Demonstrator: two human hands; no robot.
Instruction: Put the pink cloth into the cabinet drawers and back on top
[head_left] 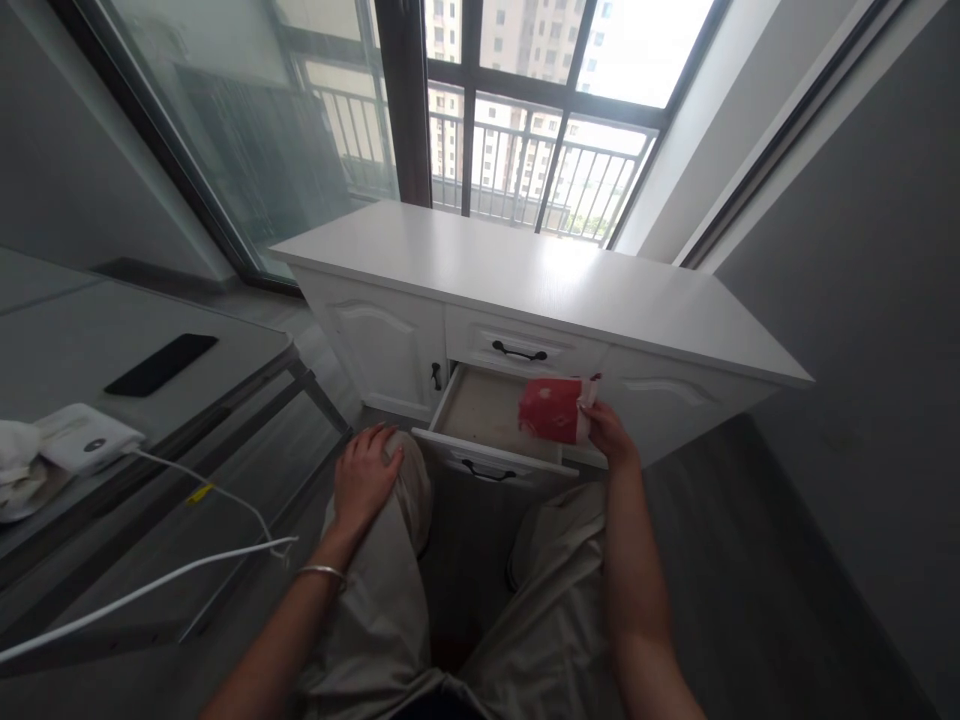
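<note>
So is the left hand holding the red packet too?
No, the left hand rests on the left knee, while the right hand alone grips the red packet over the open drawer.

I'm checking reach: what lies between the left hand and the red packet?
In the head view, the left knee and the open drawer lie between the left hand and the packet.

blurred red packet (551, 410), table (71, 335) cut off
</note>
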